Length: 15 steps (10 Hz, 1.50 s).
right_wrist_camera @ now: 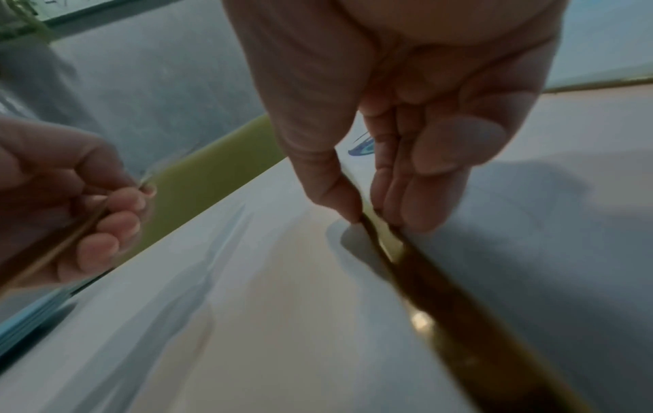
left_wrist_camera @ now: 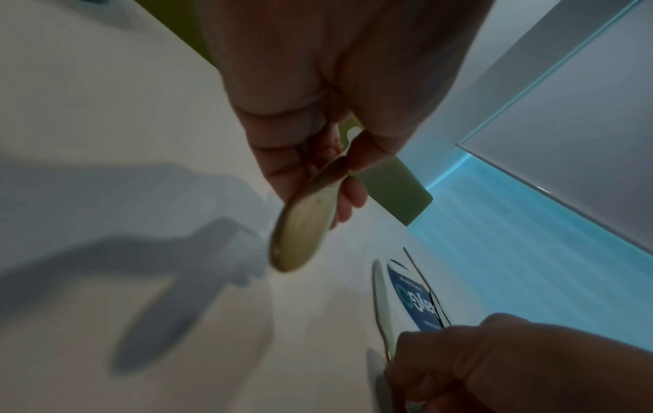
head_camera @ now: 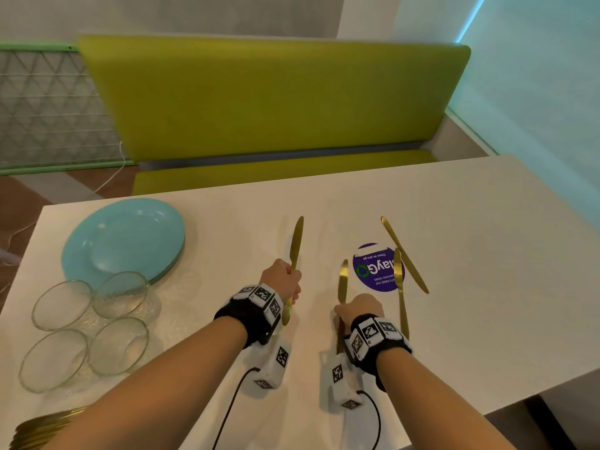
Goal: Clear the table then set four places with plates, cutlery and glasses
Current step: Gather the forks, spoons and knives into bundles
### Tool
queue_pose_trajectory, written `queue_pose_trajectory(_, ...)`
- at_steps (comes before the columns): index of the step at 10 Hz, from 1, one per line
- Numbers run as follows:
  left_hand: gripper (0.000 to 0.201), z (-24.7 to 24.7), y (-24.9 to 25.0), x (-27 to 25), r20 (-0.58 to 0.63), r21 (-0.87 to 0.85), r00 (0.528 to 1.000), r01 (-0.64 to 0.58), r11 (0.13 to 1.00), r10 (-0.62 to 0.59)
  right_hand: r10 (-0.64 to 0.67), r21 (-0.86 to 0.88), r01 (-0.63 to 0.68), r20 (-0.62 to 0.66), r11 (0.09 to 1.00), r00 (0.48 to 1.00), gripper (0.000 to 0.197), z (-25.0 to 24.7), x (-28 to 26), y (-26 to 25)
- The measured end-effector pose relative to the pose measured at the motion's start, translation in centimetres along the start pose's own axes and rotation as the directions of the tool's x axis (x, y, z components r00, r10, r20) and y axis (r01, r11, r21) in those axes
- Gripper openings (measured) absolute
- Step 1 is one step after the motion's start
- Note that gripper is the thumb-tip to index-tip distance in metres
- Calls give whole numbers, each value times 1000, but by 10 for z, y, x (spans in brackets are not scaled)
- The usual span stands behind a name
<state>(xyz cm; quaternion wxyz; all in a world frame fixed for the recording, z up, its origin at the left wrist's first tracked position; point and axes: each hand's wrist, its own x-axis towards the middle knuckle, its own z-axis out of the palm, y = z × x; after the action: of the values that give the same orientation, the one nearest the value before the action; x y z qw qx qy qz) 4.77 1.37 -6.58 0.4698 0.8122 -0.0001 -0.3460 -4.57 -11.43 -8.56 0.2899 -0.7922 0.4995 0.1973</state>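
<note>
My left hand point(head_camera: 290, 280) grips a gold knife point(head_camera: 297, 243) by the handle and holds it above the white table point(head_camera: 470, 254), blade pointing away. In the left wrist view the rounded handle end point(left_wrist_camera: 300, 234) sticks out below the curled fingers. My right hand point(head_camera: 344, 311) pinches a second gold knife point(head_camera: 343, 280) that lies on the table; thumb and fingers point(right_wrist_camera: 417, 201) press its sides point(right_wrist_camera: 434, 290). Two more gold knives point(head_camera: 401, 297) point(head_camera: 404, 254) lie to the right. A stack of blue plates point(head_camera: 125, 238) and several glasses point(head_camera: 120, 345) stand at the left.
A round purple sticker point(head_camera: 376, 269) is on the table under the two loose knives. More gold cutlery point(head_camera: 42, 427) lies at the near left corner. A green bench point(head_camera: 276, 99) runs along the far side of the table, and a wall stands on the right.
</note>
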Motion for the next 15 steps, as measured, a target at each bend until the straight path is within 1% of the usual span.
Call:
queue_pose_trajectory(1, 10, 0, 2, -1, 4, -92, 1000, 27, 995, -26, -21, -74, 19, -27, 997, 999, 28, 2, -4, 1)
queue_pose_trajectory(2, 17, -1, 1, -1, 11, -93, 1000, 28, 995, -27, -53, -143, 45, -48, 989, 997, 16, 4, -8, 0)
queue_pose_trajectory(3, 25, 1, -1, 2, 45, -86, 999, 30, 996, -26, -59, -160, 50, -48, 986, 997, 16, 2, -11, 1)
queue_pose_trajectory(4, 33, 4, -3, 4, 70, -130, 997, 47, 990, -39, -41, -127, 38, -17, 991, 999, 15, -2, -8, 2)
queue_pose_trajectory(5, 37, 9, -3, 5, 105, -160, 993, 63, 985, -47, -59, -47, 59, 6, 997, 998, 32, -9, -9, -6)
queue_pose_trajectory(6, 30, 15, 0, 4, 121, -183, 991, 76, 980, -54, -105, 130, 98, 55, 987, 993, 25, -21, -10, -26)
queue_pose_trajectory(7, 26, 20, 5, 2, 145, -191, 989, 70, 979, -42, -149, 239, 119, 112, 964, 982, 25, -36, -14, -42)
queue_pose_trajectory(8, 28, 24, 13, -3, 182, -99, 983, 31, 995, -13, -222, 354, 157, 151, 922, 963, 28, -41, -19, -47)
queue_pose_trajectory(9, 27, 28, 17, -4, 159, 112, 985, -79, 991, 60, -229, 359, 159, 161, 920, 960, 32, -42, -22, -49)
queue_pose_trajectory(10, 22, 30, 19, -6, 207, 166, 975, -117, 979, 82, -226, 327, 167, 154, 930, 962, 31, -41, -22, -49)
queue_pose_trajectory(11, 15, 32, 21, -6, 267, 185, 960, -136, 973, 83, -157, 347, 100, 141, 933, 978, 30, -41, -22, -48)
queue_pose_trajectory(12, 20, 35, 22, -7, 299, 174, 951, -141, 975, 84, -274, 45, 271, 104, 962, 956, 34, -46, -28, -47)
queue_pose_trajectory(13, 18, 39, 20, -5, 320, 132, 944, -132, 982, 83, -219, 164, 194, 150, 967, 964, 31, -46, -20, -41)
queue_pose_trajectory(14, 17, 46, 22, -3, 316, 72, 947, -87, 994, 60, -229, 149, 210, 122, 966, 966, 22, -50, -5, -31)
queue_pose_trajectory(15, 17, 49, 27, -2, 284, 7, 959, 8, 1000, -10, -137, 24, 136, 68, 990, 988, 26, -60, 12, -15)
